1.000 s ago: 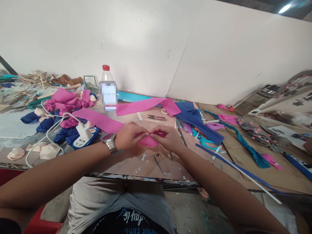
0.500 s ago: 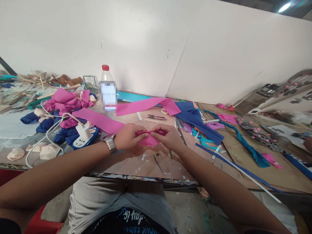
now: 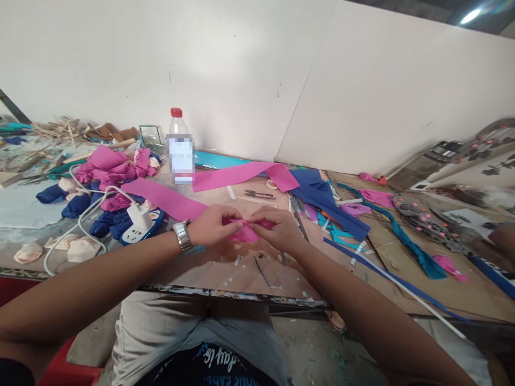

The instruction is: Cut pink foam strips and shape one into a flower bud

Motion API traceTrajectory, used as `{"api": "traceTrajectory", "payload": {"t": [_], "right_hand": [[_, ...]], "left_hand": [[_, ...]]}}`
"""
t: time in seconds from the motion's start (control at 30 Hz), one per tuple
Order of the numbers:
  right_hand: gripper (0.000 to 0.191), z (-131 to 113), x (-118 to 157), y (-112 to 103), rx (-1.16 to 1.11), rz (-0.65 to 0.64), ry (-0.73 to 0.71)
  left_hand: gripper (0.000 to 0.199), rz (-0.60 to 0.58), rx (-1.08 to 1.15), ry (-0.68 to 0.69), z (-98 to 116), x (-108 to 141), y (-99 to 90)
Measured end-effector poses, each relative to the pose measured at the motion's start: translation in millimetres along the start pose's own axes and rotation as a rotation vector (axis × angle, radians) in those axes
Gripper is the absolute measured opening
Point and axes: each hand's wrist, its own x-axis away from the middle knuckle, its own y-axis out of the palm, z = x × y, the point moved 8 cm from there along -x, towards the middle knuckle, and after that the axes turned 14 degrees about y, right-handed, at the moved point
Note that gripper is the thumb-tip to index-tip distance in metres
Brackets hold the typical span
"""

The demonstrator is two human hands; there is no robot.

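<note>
Both hands pinch a bright pink strip [image 3: 246,234], fabric or crepe paper, close to the front of the table. My left hand [image 3: 213,224], with a metal watch at its wrist, grips the strip's left side between thumb and fingers. Close beside it, my right hand [image 3: 276,225] pinches the same strip, the fingertips nearly meeting. Between the hands the material looks folded or gathered. A long flat pink length [image 3: 167,198] runs off to the left from behind my left hand. Another pink strip [image 3: 241,174] lies across the table beyond the hands.
Thread snips [image 3: 259,194] lie beyond the hands. A red-capped bottle [image 3: 177,126] stands by the wall. At left are a power strip [image 3: 140,231], a white cable and bunched pink and blue pieces [image 3: 107,161]. Blue strips [image 3: 333,203] lie right; a person's hand [image 3: 505,236] shows far right.
The fingers have shifted slightly on the pink strip, and the portion between them looks more folded. The view has moved a little; the other things stay in place.
</note>
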Motion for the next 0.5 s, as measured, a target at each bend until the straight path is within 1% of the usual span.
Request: {"api": "traceTrajectory", "payload": {"t": [0.07,0.13,0.27,0.5], "right_hand": [[0.01,-3.3,1.0,1.0,0.038,-0.007,-0.051],[0.01,-5.0,1.7,1.3,0.062,-0.005,-0.084],[0.011,-4.5,2.2,0.5,0.098,0.016,-0.082],[0.013,-7.9,3.2,1.3,0.21,0.053,-0.132]], "left_hand": [[0.036,0.006,-0.004,0.007,1.0,-0.4,0.4],[0.042,0.018,0.0,-0.012,-2.1,-0.4,1.2],[0.041,0.041,0.012,-0.053,-10.8,0.4,2.4],[0.038,0.083,-0.067,-0.003,-10.0,0.9,-1.2]]}}
